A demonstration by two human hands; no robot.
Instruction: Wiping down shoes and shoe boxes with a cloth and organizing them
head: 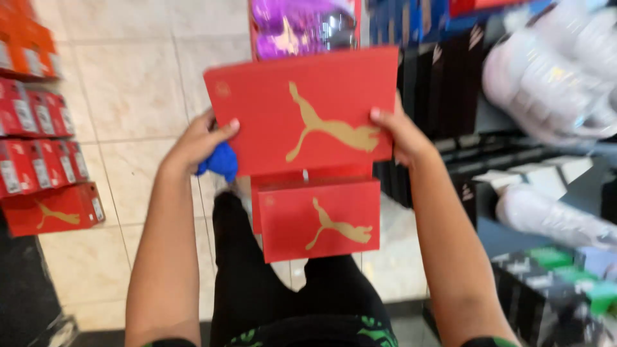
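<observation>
Top red shoebox [302, 109] is gripped at both short ends, left hand [199, 141] also pinching a blue cloth [222, 160], right hand [402, 132] opposite. Held above the lower red shoebox [319, 222]; best kept level, edges aligned.

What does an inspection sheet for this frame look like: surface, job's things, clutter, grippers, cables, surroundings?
Surface: beige tiled floor; no table seen.
Job's things: red box held up flat by both hands; more red boxes stacked below it.
Clutter: blue cloth in the left hand.
Grippers: left hand on the box's left edge; right hand on its right edge.
Cables: nothing seen.
Surroundings: red box stack at left; dark shelves with pale shoes at right.
</observation>
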